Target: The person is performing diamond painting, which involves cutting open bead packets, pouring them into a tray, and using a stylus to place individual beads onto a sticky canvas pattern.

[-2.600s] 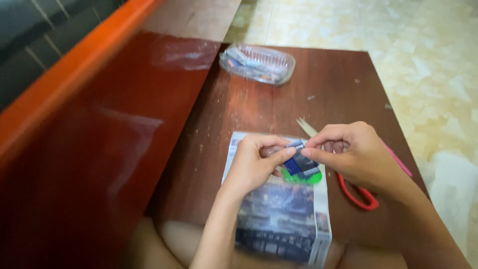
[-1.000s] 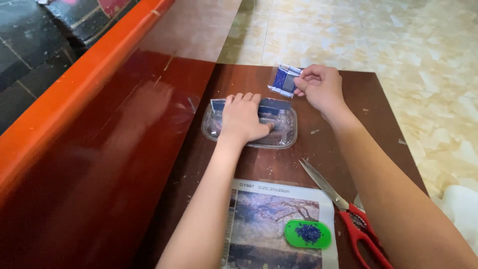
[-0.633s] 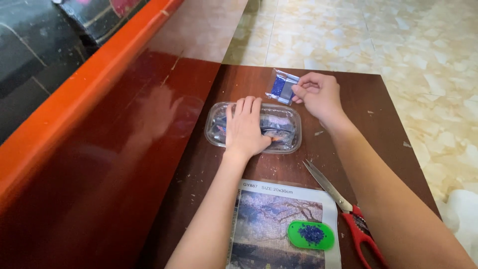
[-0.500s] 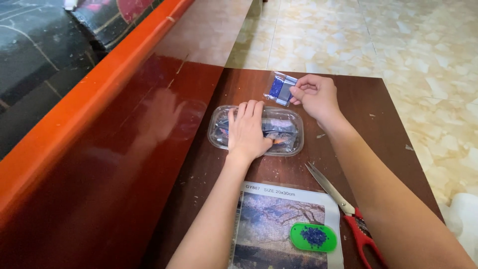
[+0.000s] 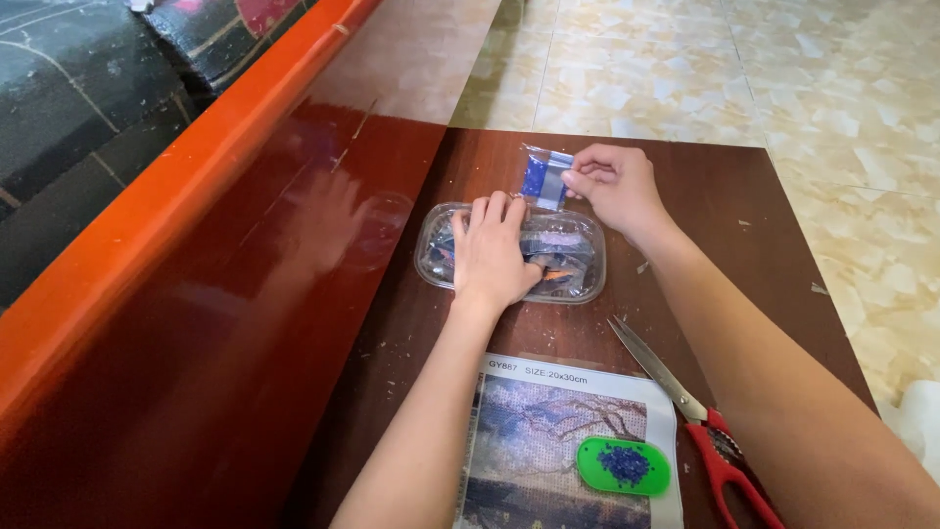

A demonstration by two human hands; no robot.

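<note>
Both forearms are seen bare, with no sleeves reaching them. The left hand [image 5: 490, 253] and right hand [image 5: 612, 186] are left ungloved.

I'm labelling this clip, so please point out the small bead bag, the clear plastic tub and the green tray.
small bead bag [image 5: 541, 176], head view, on its blue middle.
clear plastic tub [image 5: 591, 263], head view, on its right rim.
green tray [image 5: 591, 460], head view, on its bare left end.

A dark wooden table [image 5: 744, 196] fills the frame's centre. Cream marbled floor tiles [image 5: 842, 108] spread across the upper right. An orange-edged glossy red board [image 5: 196, 294] slants along the left.
</note>
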